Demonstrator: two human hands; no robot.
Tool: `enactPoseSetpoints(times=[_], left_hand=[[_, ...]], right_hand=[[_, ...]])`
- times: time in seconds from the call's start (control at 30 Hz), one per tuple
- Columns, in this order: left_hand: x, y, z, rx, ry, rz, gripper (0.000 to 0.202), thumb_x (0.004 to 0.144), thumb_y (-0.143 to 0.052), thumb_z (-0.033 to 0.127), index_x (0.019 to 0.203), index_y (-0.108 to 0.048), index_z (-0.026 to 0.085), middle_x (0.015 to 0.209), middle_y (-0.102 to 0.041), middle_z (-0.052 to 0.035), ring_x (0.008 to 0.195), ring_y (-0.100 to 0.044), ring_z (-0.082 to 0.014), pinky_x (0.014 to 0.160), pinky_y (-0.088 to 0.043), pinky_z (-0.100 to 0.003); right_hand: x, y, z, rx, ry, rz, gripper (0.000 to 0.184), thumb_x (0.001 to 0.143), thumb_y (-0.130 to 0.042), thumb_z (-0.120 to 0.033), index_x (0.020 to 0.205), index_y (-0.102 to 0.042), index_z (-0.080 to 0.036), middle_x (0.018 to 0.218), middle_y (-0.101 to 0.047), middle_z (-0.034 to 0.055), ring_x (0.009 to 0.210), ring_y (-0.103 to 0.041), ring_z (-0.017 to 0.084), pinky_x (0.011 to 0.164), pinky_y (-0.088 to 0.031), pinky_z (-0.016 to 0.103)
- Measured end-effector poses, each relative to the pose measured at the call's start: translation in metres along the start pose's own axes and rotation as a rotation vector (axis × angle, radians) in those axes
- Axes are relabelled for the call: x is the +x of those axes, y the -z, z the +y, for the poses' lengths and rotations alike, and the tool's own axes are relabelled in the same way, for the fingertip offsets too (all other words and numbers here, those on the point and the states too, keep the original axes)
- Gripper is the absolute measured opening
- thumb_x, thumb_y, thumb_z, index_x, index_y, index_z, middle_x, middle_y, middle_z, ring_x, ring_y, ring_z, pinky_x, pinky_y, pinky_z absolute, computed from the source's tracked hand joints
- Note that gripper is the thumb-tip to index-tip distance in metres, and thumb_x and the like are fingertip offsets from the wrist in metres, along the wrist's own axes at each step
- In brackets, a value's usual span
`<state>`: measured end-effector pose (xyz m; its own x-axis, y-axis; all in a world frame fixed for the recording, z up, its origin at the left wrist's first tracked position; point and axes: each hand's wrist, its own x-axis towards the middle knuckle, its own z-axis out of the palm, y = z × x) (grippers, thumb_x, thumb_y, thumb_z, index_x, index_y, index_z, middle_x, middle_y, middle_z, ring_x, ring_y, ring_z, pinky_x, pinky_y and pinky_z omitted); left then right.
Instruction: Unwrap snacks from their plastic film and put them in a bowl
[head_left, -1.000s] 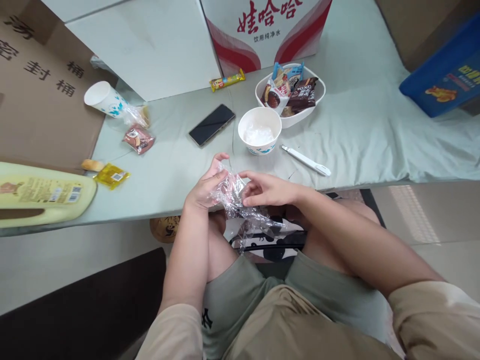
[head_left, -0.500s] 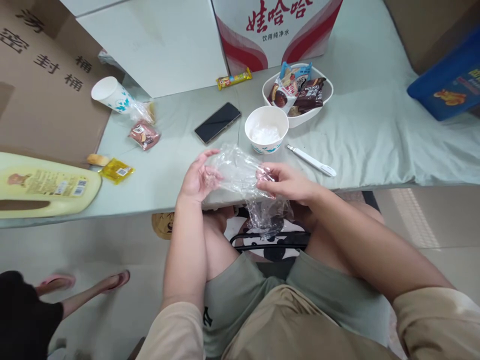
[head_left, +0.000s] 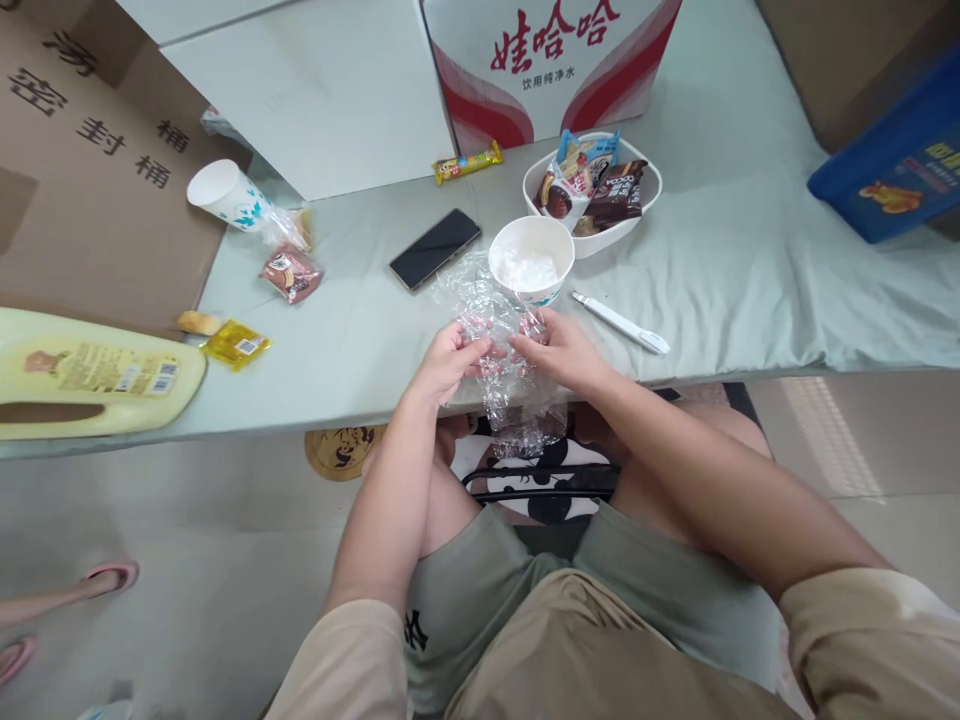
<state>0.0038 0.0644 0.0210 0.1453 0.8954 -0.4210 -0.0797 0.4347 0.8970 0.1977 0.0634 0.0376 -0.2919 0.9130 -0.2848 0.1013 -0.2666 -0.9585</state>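
A crumpled sheet of clear plastic film (head_left: pixel 501 385) hangs between my hands over the table's front edge. My left hand (head_left: pixel 454 360) pinches it from the left, thumb pointing inward. On the other side my right hand (head_left: pixel 555 348) has its fingers closed on the same film. Part of the film spreads up toward a white paper bowl (head_left: pixel 531 240), which has clear or whitish plastic inside. A white utility knife (head_left: pixel 621 322) lies right of the bowl. Behind the bowl, a white basket (head_left: pixel 651 195) holds several wrapped snacks.
A black phone (head_left: pixel 435 248) and a yellow snack stick (head_left: pixel 468 162) lie farther back. To the left are a tipped paper cup (head_left: pixel 223 192), a brown snack packet (head_left: pixel 291 273), a yellow packet (head_left: pixel 238 345) and a yellow jug (head_left: pixel 97 375). A blue container (head_left: pixel 892 160) stands right. Another person's foot (head_left: pixel 109 580) shows lower left.
My left hand has moved right, close to my right hand, and the film between them has bunched together. The other person's feet have shifted left.
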Motion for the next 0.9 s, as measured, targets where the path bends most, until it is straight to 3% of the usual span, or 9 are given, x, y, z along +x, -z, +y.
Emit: enactPoseSetpoints(times=[0.1, 0.2, 0.3, 0.47, 0.57, 0.67, 0.73, 0.83, 0.9], left_hand=[[0.001, 0.002, -0.002, 0.05, -0.037, 0.04, 0.037, 0.074, -0.081, 0.032, 0.102, -0.06, 0.019, 0.07, -0.07, -0.0005, 0.068, -0.072, -0.0185, 0.056, -0.055, -0.024], [-0.001, 0.006, -0.004, 0.068, -0.107, 0.026, 0.033, 0.08, -0.075, 0.035, 0.107, -0.06, 0.02, 0.065, -0.068, 0.0012, 0.064, -0.07, -0.0187, 0.059, -0.056, -0.028], [-0.004, 0.011, -0.004, 0.076, -0.172, 0.038, 0.035, 0.084, -0.071, 0.042, 0.11, -0.059, 0.022, 0.061, -0.066, 0.0026, 0.06, -0.07, -0.0196, 0.059, -0.055, -0.03], [-0.013, 0.02, 0.004, 0.017, -0.161, -0.067, 0.052, 0.078, -0.076, 0.047, 0.119, -0.052, 0.026, 0.054, -0.062, 0.0057, 0.039, -0.057, -0.0177, 0.039, -0.04, -0.025], [-0.017, 0.026, 0.008, -0.025, -0.176, -0.082, 0.051, 0.071, -0.081, 0.038, 0.112, -0.054, 0.026, 0.057, -0.064, 0.0061, 0.039, -0.056, -0.0146, 0.039, -0.04, -0.022], [-0.017, 0.03, 0.01, -0.053, -0.171, -0.065, 0.033, 0.07, -0.078, 0.035, 0.093, -0.059, 0.022, 0.059, -0.064, 0.0032, 0.04, -0.055, -0.0124, 0.039, -0.042, -0.022], [-0.016, 0.031, 0.011, -0.066, -0.164, -0.108, 0.026, 0.066, -0.077, 0.033, 0.08, -0.06, 0.019, 0.063, -0.065, -0.0006, 0.045, -0.058, -0.0137, 0.043, -0.047, -0.025], [-0.014, 0.03, 0.01, -0.072, -0.137, -0.146, 0.026, 0.065, -0.072, 0.042, 0.069, -0.064, 0.017, 0.069, -0.066, -0.0063, 0.057, -0.063, -0.0191, 0.051, -0.053, -0.032], [-0.011, 0.029, 0.009, -0.006, -0.13, -0.083, 0.034, 0.069, -0.068, 0.051, 0.066, -0.065, 0.017, 0.068, -0.065, -0.0066, 0.059, -0.061, -0.0193, 0.054, -0.052, -0.033]], right_hand=[[-0.002, 0.0, -0.007, 0.036, -0.086, -0.045, 0.013, 0.098, -0.061, -0.033, 0.098, -0.057, -0.021, 0.072, -0.068, 0.0017, 0.056, -0.065, 0.015, 0.052, -0.049, 0.028], [-0.003, 0.0, -0.011, 0.02, -0.131, -0.05, 0.011, 0.101, -0.052, -0.023, 0.105, -0.061, -0.02, 0.068, -0.066, 0.0008, 0.054, -0.064, 0.014, 0.051, -0.048, 0.026], [-0.002, 0.0, -0.01, 0.056, -0.071, -0.099, 0.027, 0.1, -0.049, -0.02, 0.125, -0.059, -0.022, 0.072, -0.067, -0.0006, 0.055, -0.065, 0.014, 0.052, -0.051, 0.026], [-0.003, 0.004, 0.0, 0.192, 0.07, -0.245, 0.047, 0.102, -0.046, -0.028, 0.149, -0.042, -0.029, 0.082, -0.069, -0.0011, 0.065, -0.068, 0.014, 0.061, -0.059, 0.027], [-0.003, 0.005, 0.005, 0.223, 0.108, -0.294, 0.037, 0.103, -0.046, -0.03, 0.14, -0.047, -0.03, 0.094, -0.07, 0.0004, 0.066, -0.068, 0.011, 0.062, -0.059, 0.026], [0.0, 0.005, 0.008, 0.217, 0.118, -0.245, 0.017, 0.1, -0.047, -0.027, 0.11, -0.06, -0.024, 0.105, -0.068, 0.003, 0.065, -0.063, 0.008, 0.062, -0.058, 0.024], [0.002, 0.004, 0.01, 0.172, 0.136, -0.171, 0.014, 0.092, -0.05, -0.017, 0.089, -0.063, -0.02, 0.115, -0.064, 0.0048, 0.068, -0.06, 0.007, 0.063, -0.058, 0.024], [0.007, 0.003, 0.014, 0.1, 0.143, -0.041, 0.018, 0.077, -0.051, -0.008, 0.074, -0.066, -0.018, 0.13, -0.057, 0.0075, 0.099, -0.064, 0.016, 0.073, -0.06, 0.029], [0.01, 0.004, 0.015, 0.075, 0.135, 0.027, 0.019, 0.074, -0.052, -0.009, 0.073, -0.069, -0.019, 0.135, -0.055, 0.0081, 0.124, -0.056, 0.023, 0.086, -0.061, 0.036]])
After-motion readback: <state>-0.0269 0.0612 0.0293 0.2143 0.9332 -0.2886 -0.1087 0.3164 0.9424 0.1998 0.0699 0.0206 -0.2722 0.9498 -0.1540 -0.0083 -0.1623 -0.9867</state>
